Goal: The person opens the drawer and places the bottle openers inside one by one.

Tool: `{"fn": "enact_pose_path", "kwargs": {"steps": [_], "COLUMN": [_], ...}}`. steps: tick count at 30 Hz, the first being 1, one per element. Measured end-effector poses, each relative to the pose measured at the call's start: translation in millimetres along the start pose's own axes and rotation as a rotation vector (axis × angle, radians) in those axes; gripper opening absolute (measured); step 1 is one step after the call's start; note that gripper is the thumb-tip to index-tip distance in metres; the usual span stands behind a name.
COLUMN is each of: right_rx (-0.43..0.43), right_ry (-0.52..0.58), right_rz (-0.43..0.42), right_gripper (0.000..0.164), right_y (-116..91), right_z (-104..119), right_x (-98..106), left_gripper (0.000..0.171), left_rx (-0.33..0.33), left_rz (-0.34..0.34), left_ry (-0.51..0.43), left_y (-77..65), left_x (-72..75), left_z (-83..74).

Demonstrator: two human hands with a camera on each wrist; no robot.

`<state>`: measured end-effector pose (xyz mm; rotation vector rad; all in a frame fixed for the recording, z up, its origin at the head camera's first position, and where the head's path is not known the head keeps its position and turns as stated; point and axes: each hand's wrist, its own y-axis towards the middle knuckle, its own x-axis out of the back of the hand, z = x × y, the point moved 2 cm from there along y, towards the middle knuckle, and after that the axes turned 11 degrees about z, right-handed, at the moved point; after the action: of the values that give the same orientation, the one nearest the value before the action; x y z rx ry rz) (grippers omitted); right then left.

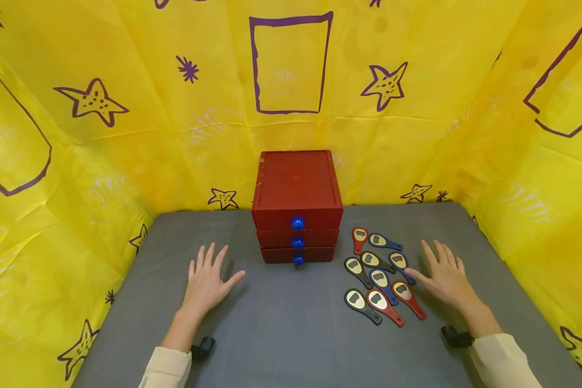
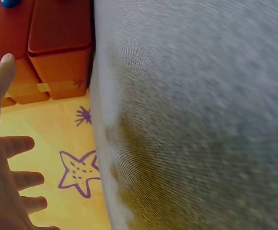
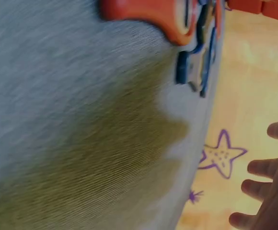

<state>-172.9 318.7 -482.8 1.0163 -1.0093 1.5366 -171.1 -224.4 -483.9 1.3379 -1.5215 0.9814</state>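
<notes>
Both hands are held out with fingers spread, and neither holds anything. My left hand is over the left part of the grey table, its thumb pointing toward the red drawer box. To the right, my right hand hovers beside several bottle openers, the thumb tip overlapping the end of a blue bottle opener in the head view. The openers lie flat in a loose group, with metal inserts in red, blue and black bodies. Among them are a red bottle opener and a black bottle opener at the near side.
A red box with three stacked drawers and blue knobs stands at the table's back middle, its drawers closed. Yellow cloth with purple drawings walls the grey table at the back and both sides.
</notes>
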Motion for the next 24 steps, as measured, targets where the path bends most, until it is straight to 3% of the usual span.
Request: {"fn": "enact_pose_path", "kwargs": {"steps": [8,18,24], "right_rx": [0.034,0.073,0.133], "right_ry": [0.043,0.256,0.317], "right_rz": [-0.004,0.091,0.105], "right_gripper": [0.092,0.085,0.081], "right_y": [8.6,17.0,17.9], "right_z": [20.0,46.2,64.7], "right_x": [13.1,28.0,37.5], "left_gripper": [0.086,0.083,0.081], "left_rx": [-0.012,-0.053,-0.084], "left_rz": [0.043,0.066,0.059], "left_ry": [-0.114,-0.259,-0.333], "left_y": [4.4,6.7,9.8], "left_x": [4.7,8.8,12.4], "left_z": [-6.9,-15.6,-20.2]}}
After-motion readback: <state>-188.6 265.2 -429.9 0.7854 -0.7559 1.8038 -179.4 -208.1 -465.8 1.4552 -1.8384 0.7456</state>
